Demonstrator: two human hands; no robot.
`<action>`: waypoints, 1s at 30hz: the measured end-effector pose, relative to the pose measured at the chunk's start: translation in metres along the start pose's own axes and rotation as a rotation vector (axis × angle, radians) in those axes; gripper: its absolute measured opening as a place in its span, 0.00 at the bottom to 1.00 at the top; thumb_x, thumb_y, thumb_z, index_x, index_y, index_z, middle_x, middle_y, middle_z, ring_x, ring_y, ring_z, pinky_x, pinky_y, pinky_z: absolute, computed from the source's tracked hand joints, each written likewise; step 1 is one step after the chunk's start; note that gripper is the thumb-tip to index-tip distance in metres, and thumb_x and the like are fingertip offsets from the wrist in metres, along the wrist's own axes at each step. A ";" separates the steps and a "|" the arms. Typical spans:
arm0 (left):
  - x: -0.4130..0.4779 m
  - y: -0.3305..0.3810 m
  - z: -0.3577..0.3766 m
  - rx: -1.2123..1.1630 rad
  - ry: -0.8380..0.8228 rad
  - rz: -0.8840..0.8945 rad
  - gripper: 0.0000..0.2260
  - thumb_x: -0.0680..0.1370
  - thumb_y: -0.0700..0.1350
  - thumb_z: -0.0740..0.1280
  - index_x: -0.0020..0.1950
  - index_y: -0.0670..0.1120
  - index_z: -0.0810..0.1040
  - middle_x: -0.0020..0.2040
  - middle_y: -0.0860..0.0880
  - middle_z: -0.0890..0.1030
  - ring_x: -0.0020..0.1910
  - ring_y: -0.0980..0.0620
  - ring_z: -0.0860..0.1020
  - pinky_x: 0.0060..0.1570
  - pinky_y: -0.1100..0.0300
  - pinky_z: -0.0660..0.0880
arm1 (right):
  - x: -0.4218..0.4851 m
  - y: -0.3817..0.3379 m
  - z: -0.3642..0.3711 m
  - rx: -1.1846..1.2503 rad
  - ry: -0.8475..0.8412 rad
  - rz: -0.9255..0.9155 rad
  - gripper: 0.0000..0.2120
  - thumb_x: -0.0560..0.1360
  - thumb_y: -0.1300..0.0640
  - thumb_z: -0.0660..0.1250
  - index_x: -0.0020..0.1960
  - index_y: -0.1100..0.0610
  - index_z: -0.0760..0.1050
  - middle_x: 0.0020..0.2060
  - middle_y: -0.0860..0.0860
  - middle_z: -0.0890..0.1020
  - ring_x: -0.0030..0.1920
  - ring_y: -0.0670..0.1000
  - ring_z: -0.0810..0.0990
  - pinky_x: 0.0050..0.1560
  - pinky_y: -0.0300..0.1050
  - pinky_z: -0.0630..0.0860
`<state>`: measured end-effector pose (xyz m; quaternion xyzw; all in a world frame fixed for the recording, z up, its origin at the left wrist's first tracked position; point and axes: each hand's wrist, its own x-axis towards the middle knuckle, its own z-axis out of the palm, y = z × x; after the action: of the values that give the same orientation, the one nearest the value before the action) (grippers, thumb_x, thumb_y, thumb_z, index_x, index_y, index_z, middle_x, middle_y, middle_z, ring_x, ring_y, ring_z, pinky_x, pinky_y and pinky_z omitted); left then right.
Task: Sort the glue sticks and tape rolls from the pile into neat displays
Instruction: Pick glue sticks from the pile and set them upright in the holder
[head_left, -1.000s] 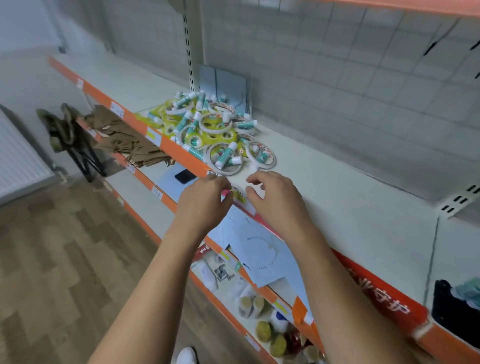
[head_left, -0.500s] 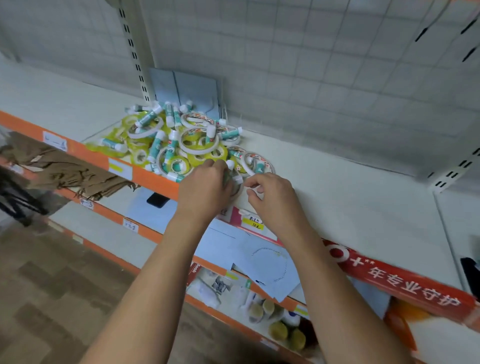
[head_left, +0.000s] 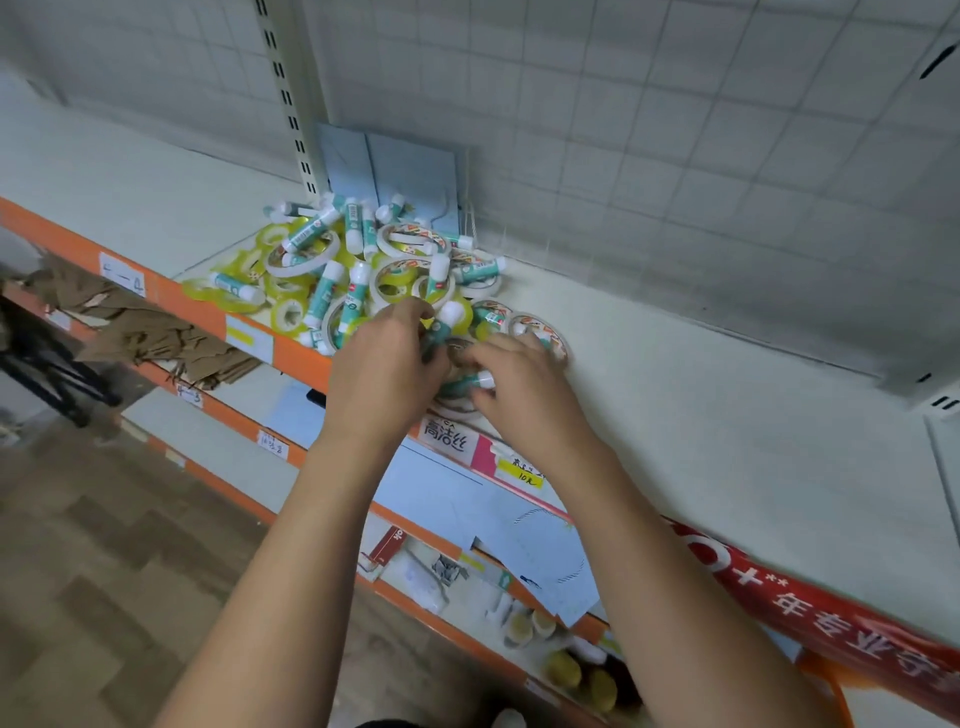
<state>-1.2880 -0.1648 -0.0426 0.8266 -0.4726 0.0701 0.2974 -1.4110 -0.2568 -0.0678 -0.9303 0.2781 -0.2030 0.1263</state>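
A pile of teal-and-white glue sticks (head_left: 326, 287) and white and yellow tape rolls (head_left: 300, 258) lies on the white shelf (head_left: 701, 415). Both hands are at the pile's near right edge. My left hand (head_left: 384, 369) curls its fingers round a glue stick (head_left: 445, 321) whose white cap pokes up past the fingertips. My right hand (head_left: 524, 389) pinches another glue stick (head_left: 469, 383) lying sideways above a white tape roll (head_left: 457, 408). Part of a printed tape roll (head_left: 545, 332) shows just beyond the right fingers.
Blue cards (head_left: 410, 171) lean on the grid back wall behind the pile, beside a slotted upright (head_left: 291, 104). The shelf's orange front edge (head_left: 208, 312) carries price labels and a red banner (head_left: 831, 623). Lower shelves hold blue paper (head_left: 467, 499), brown paper (head_left: 135, 327) and small goods.
Both hands moved forward from the shelf's front edge into the near side of the pile and each took hold of a glue stick. The view has come closer to the pile.
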 end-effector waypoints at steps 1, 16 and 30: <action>-0.001 -0.001 0.000 0.007 -0.004 0.004 0.16 0.76 0.48 0.67 0.63 0.47 0.75 0.55 0.47 0.81 0.50 0.44 0.79 0.39 0.54 0.74 | 0.001 -0.001 0.002 -0.024 -0.035 -0.003 0.15 0.72 0.58 0.70 0.59 0.50 0.78 0.53 0.48 0.79 0.57 0.55 0.71 0.55 0.50 0.70; -0.001 0.070 0.024 -0.110 -0.164 0.323 0.11 0.72 0.48 0.67 0.54 0.49 0.75 0.49 0.50 0.80 0.49 0.44 0.77 0.38 0.53 0.74 | -0.080 0.040 -0.066 -0.068 0.092 0.430 0.13 0.73 0.57 0.64 0.57 0.52 0.74 0.51 0.47 0.75 0.52 0.51 0.74 0.48 0.49 0.74; -0.087 0.252 0.097 -0.233 -0.471 0.773 0.11 0.74 0.48 0.66 0.56 0.53 0.75 0.50 0.54 0.79 0.47 0.51 0.76 0.37 0.58 0.71 | -0.266 0.129 -0.154 -0.188 0.254 0.818 0.13 0.72 0.60 0.66 0.57 0.55 0.76 0.51 0.51 0.77 0.51 0.53 0.76 0.48 0.50 0.75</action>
<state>-1.5583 -0.2498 -0.0492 0.5444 -0.8053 -0.0673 0.2249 -1.7430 -0.2287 -0.0584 -0.7187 0.6543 -0.2228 0.0759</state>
